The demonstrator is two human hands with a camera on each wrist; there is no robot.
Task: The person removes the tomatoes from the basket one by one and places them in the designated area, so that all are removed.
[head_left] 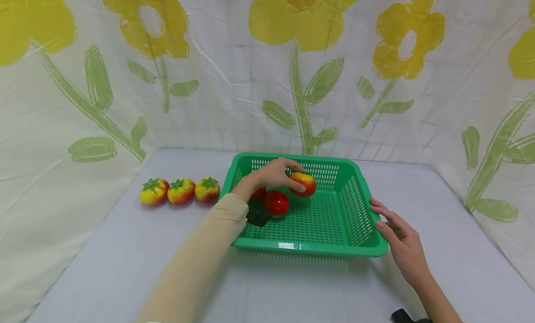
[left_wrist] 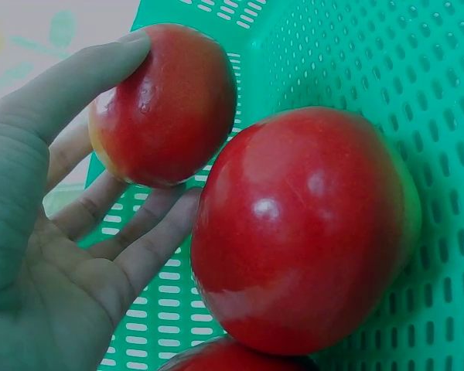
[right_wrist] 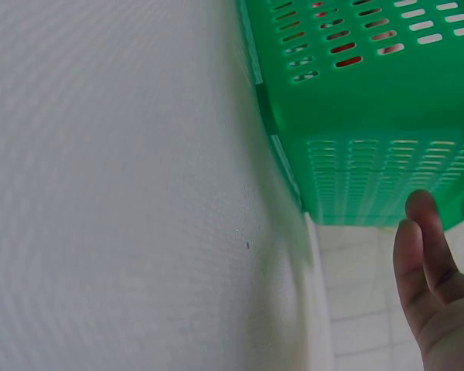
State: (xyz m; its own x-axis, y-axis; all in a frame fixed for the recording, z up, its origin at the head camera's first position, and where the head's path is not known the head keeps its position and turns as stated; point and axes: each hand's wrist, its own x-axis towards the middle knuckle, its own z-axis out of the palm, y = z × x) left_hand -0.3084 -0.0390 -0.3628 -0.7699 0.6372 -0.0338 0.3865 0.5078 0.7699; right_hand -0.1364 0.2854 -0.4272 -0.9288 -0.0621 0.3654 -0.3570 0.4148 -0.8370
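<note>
My left hand [head_left: 277,173] reaches over the green plastic basket [head_left: 309,247] and grips a red-and-yellow tomato [head_left: 307,185] between thumb and fingers. The left wrist view shows the held tomato [left_wrist: 170,104] beside a larger-looking red tomato [left_wrist: 309,228] in the basket. Part of another red tomato [left_wrist: 232,357] shows at that view's bottom edge. On the basket's right side, my right hand [head_left: 403,241] touches the rim with fairly straight fingers. In the right wrist view, the fingertips [right_wrist: 420,202] are by the outer wall.
Left of the basket, several things stand in a row: yellow-and-red tomatoes [head_left: 181,191] with green star-shaped tops. A white-grey cloth [head_left: 292,290] covers the table. Behind hangs a curtain [head_left: 225,95] with yellow flowers.
</note>
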